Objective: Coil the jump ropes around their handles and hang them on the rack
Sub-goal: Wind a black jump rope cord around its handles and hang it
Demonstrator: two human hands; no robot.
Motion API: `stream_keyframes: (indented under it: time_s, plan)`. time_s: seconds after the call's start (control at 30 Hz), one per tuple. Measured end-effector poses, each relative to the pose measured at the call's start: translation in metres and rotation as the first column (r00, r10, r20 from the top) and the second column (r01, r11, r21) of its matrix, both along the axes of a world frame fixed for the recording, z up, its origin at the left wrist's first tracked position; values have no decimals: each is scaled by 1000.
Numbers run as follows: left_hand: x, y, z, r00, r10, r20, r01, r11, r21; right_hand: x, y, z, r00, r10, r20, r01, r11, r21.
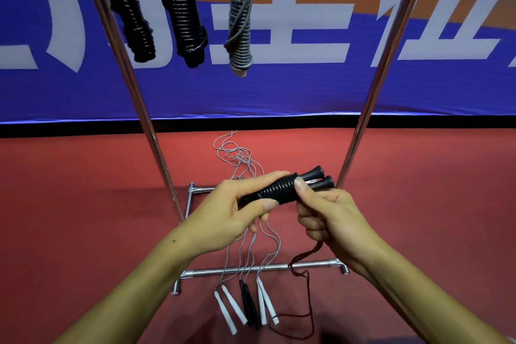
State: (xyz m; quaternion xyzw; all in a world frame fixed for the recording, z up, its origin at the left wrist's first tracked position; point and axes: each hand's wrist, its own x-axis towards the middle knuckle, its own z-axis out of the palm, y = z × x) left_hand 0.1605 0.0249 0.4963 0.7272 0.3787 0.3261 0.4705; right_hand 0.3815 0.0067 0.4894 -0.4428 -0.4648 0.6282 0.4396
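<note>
Three hung coils (178, 8); six floor handles (247, 303)

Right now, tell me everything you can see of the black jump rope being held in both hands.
The black jump rope has two black, glossy, plastic-looking handles lying side by side, flared ends pointing up and right. Black cord is wound tightly round them in neat turns over the middle. It is held roughly level above the red floor. The left hand grips the lower-left end; the right hand presses its thumb on the coil's end. A loose dark tail hangs below the right hand to the floor.
</note>
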Motion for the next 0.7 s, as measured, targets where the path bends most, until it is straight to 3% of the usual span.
stream_keyframes:
  time_s: [0.17, 0.53, 0.7]
  plan:
    - [0, -2, -6, 997, 63, -44, -60, 995, 78, -4, -1, 1, 975, -123, 186, 110, 991, 81]
    - [3, 4, -14, 969, 215, -117, -189, 961, 201, 20, 7, 4, 941, 31, 337, -46, 998, 35]
    - [1, 5, -14, 955, 267, -130, -229, 940, 252, 31, 11, 0, 851, -125, 510, 13, 976, 219]
